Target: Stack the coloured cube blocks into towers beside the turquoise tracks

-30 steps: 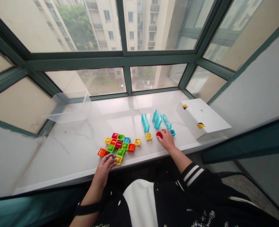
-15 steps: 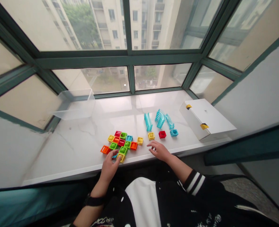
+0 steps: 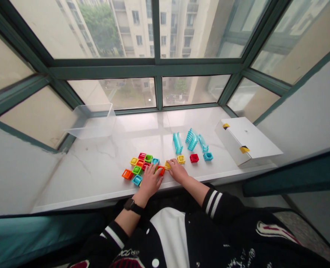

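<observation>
My left hand [image 3: 151,181] lies over the right part of a cluster of toy blocks [image 3: 137,170] in red, green, yellow, orange and blue. Its thumb and forefinger are around an orange block [image 3: 161,170] at the cluster's right end, while the other fingers rest on neighbouring blocks and hide some of them. My right hand [image 3: 178,172] pinches a yellow block [image 3: 167,165] beside the orange one; whether the two blocks touch I cannot tell. Just beyond the right hand stand a second yellow block [image 3: 181,159], a red block [image 3: 194,158] and a blue block [image 3: 208,156].
Three clear turquoise track pieces [image 3: 192,139] lie behind the separate blocks. A clear plastic bin [image 3: 94,121] stands at the back left of the white sill [image 3: 78,182]. A white box [image 3: 248,139] with yellow-black tape sits at the right, and windows line the back.
My left hand has moved right and forward from the near yellow block to the orange one. My right hand has moved left and closed on the yellow block. The view has shifted slightly.
</observation>
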Demonstrator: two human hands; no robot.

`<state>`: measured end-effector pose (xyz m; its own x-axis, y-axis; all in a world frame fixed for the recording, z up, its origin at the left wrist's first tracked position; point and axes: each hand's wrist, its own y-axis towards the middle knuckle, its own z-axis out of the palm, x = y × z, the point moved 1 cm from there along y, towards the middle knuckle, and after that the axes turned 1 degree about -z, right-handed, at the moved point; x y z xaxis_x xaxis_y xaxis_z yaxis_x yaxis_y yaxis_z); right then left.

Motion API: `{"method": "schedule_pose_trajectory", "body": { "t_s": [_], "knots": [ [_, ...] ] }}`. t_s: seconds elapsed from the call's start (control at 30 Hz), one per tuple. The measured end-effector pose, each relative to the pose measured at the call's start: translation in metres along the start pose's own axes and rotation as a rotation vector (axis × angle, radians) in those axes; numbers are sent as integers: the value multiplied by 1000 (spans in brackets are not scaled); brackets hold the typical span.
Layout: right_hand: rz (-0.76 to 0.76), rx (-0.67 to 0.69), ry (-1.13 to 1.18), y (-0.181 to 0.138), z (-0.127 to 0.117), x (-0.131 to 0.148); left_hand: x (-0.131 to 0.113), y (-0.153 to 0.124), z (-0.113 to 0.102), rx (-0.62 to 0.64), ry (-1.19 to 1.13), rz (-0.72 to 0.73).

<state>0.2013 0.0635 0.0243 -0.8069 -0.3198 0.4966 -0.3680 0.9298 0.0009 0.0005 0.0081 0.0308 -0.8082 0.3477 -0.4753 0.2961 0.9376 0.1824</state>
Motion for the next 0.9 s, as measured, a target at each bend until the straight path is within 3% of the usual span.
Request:
{"method": "schedule_pose_trajectory", "body": {
  "t_s": [0.3,0.5,0.67,0.9],
  "knots": [
    [-21,-82,121,-6,-9,-2,12,-10,6,3,-43,12],
    [1,-231,554,-26,-34,-20,16,-17,-1,2,9,34],
    [103,-143,914,-46,-52,-30,6,-13,-13,-29,-87,38],
    [121,38,1204,-63,-52,-11,-46,-4,-32,-14,-529,-58]
  ]
}}
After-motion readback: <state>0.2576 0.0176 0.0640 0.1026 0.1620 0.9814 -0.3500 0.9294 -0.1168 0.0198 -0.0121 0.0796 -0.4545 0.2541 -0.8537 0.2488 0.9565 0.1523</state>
